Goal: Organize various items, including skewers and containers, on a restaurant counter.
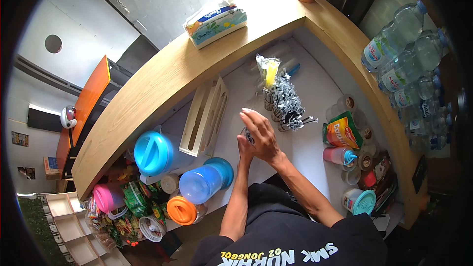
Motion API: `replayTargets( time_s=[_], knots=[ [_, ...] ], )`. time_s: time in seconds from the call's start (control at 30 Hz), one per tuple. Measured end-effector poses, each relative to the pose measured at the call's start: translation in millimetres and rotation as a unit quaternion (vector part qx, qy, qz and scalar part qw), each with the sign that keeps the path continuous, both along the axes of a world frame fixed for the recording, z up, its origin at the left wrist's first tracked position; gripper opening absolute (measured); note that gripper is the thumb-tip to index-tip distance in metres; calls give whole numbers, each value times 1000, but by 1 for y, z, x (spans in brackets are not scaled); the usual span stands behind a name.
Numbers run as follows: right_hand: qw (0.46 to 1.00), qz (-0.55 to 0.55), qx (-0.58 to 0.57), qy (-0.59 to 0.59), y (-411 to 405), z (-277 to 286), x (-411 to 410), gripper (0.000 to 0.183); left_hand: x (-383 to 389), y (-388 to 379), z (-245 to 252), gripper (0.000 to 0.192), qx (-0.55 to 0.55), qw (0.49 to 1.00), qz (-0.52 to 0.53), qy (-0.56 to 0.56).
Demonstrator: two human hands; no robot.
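My left hand (245, 149) and my right hand (261, 131) meet in front of my body over the white worktop. A small bundle with black and silver-grey ends (248, 136) shows between them; my left hand is wrapped round it and my right palm lies against it. Just beyond my hands stand several perforated cups (268, 99) filled with thin sticks or straws with grey wrapped ends (286, 96). A clear plastic bag with yellow items (271, 72) stands at their far end.
A cream slotted rack (205, 116), blue-lidded pitcher (153, 153), blue container (205, 181) and orange-lidded jar (181, 210) stand left. At right are a green-and-orange pouch (343, 131), red squeeze bottle (338, 155) and turquoise-lidded tub (360, 201). The raised wooden counter (159, 77) bears tissues (216, 24) and water bottles (384, 48).
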State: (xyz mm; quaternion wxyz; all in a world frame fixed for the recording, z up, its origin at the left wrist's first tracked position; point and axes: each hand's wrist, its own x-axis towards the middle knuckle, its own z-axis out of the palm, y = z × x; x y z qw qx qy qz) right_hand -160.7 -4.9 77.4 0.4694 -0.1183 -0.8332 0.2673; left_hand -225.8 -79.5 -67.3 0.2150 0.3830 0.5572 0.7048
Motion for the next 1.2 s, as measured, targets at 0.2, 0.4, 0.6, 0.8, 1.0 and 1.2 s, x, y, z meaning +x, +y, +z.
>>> replayTargets(
  time_s=[0.2,0.4,0.6,0.8,1.0,1.2],
  knots=[
    [991,6,67,-112,8,-34,6,45,2,8,10,22,-88,994,71,-7],
    [998,5,-51,-26,1,-31,8,41,-3,2,6,23,-169,981,31,86],
    [982,18,107,-157,-1,-37,11,57,-4,0,4,18,-85,992,68,60],
    [986,-16,-157,-60,-11,-31,38,60,-2,-3,42,20,-137,976,-2,-166],
    [954,12,-249,-168,-25,-41,67,58,0,-14,83,29,-99,948,-106,-283],
    [963,-6,-198,-182,-27,-49,75,48,19,-16,85,39,-101,942,-147,-285]
  ],
)
